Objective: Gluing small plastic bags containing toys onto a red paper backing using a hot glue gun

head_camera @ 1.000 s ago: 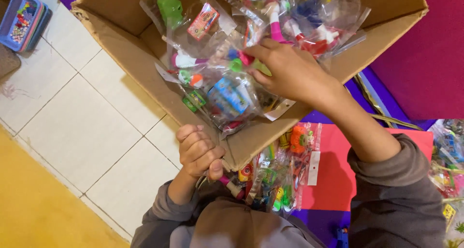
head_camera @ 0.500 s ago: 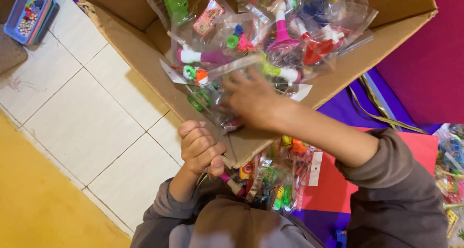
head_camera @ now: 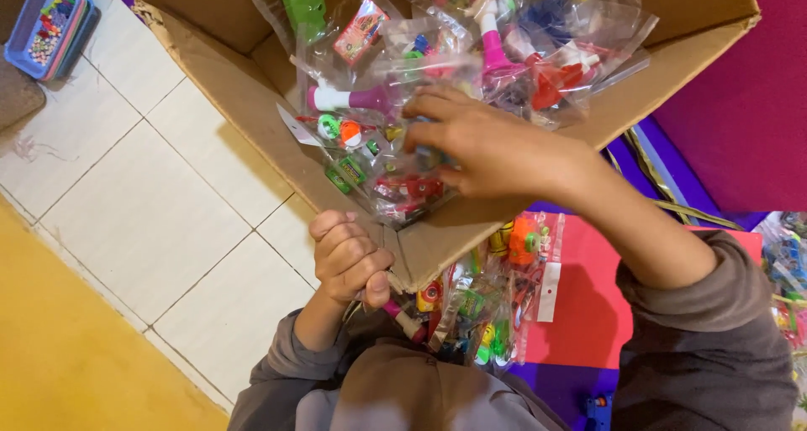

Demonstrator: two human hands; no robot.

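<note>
An open cardboard box [head_camera: 252, 103] lies tilted in front of me, filled with several clear packets of small plastic toys [head_camera: 504, 36]. My right hand [head_camera: 492, 149] reaches into it, fingers curled over a packet holding a blue toy [head_camera: 429, 155] near the box's front wall. A pink and white toy [head_camera: 353, 99] lies just left of that hand. My left hand [head_camera: 346, 259] is a closed fist below the box's corner, gripping a bunch of clear toy packets [head_camera: 471, 313] that hang over my lap.
A blue tray of small beads [head_camera: 46, 28] sits on the white tile floor [head_camera: 151, 221] at top left. A yellow mat [head_camera: 59, 364] lies at bottom left, a red sheet [head_camera: 580, 313] under my right arm. More toy packets [head_camera: 786, 267] lie at the right edge.
My right hand has slid from the box's upper right down and left onto the packets by the front wall and closed on one. The left fist has stayed put.
</note>
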